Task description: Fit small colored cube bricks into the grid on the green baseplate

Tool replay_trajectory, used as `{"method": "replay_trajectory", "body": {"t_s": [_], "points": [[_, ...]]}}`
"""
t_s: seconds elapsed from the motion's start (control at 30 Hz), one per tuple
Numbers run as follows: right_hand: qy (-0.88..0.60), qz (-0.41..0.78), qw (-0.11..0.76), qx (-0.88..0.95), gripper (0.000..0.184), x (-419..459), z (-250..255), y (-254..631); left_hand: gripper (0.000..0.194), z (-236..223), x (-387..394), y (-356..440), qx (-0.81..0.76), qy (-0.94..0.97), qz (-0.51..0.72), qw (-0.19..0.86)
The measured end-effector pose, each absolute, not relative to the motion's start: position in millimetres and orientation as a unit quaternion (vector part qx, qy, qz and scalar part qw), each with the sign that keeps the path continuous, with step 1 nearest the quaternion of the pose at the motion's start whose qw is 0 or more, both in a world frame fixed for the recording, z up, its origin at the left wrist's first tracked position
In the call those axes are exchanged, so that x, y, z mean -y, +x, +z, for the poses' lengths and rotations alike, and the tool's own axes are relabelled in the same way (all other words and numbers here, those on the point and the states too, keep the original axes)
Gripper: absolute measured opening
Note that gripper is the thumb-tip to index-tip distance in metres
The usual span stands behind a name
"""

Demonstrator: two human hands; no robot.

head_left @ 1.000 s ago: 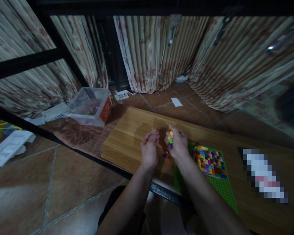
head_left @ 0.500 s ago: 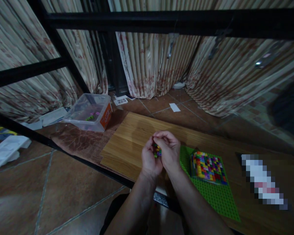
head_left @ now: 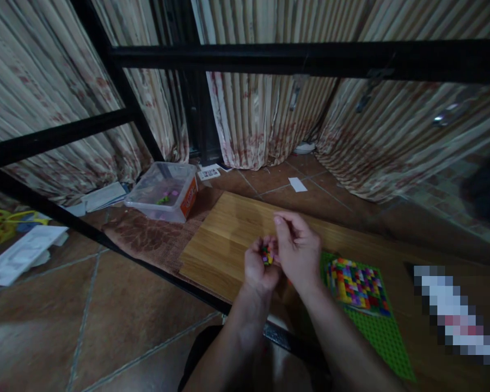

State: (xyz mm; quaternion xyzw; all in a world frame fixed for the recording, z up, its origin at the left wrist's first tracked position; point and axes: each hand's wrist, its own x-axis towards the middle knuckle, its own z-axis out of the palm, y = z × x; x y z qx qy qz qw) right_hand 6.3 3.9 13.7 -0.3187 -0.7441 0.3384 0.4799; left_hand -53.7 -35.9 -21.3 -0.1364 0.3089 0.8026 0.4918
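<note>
1. Green and studded, the baseplate lies to the right of both my hands on the wooden board, its far end just beside my right wrist. Its visible length slants from there back towards my side and outward to the right; my forearm hides part of its left edge.

2. Nearer to it is my right hand. My left hand sits on the far side of that one, so the right forearm comes between it and the plate.

3. Small coloured bricks rest in my left palm, which is turned up and cupped, fingers curled round them. My right thumb and forefinger are drawn together above and beside the pile; whether they pinch a brick, I can't tell.

4. On the plate's farther part sits a many-coloured patch of bricks, with bare studs on the side towards me.

5. Half a second ago my right fingers covered the left palm and its bricks. Now they are lifted up and to the right, and the pile shows more openly. The patch remains on the plate.
</note>
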Motion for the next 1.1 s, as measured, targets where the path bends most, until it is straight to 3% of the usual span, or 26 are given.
{"method": "replay_trajectory", "body": {"t_s": [0.07,0.23,0.4,0.53,0.67,1.1], "points": [[-0.364,0.272,0.442,0.773,0.024,-7,7,28,0.035,-15,41,-66,-0.281,-0.162,0.799,0.506],[-0.497,0.068,0.180,0.846,0.039,9,-24,56,0.037,-4,55,-93,-0.251,-0.175,0.823,0.479],[-0.507,0.011,0.066,0.860,0.048,18,-47,39,0.033,0,59,-94,-0.262,-0.189,0.823,0.467],[-0.474,0.020,0.040,0.879,0.033,12,-55,31,0.031,-1,58,-91,-0.279,-0.184,0.819,0.467],[-0.421,0.049,0.036,0.905,0.032,2,-61,26,0.031,-2,56,-89,-0.298,-0.183,0.811,0.469],[-0.433,0.084,0.139,0.886,0.032,-20,-68,21,0.024,-18,45,-71,-0.386,-0.203,0.768,0.469]]}}
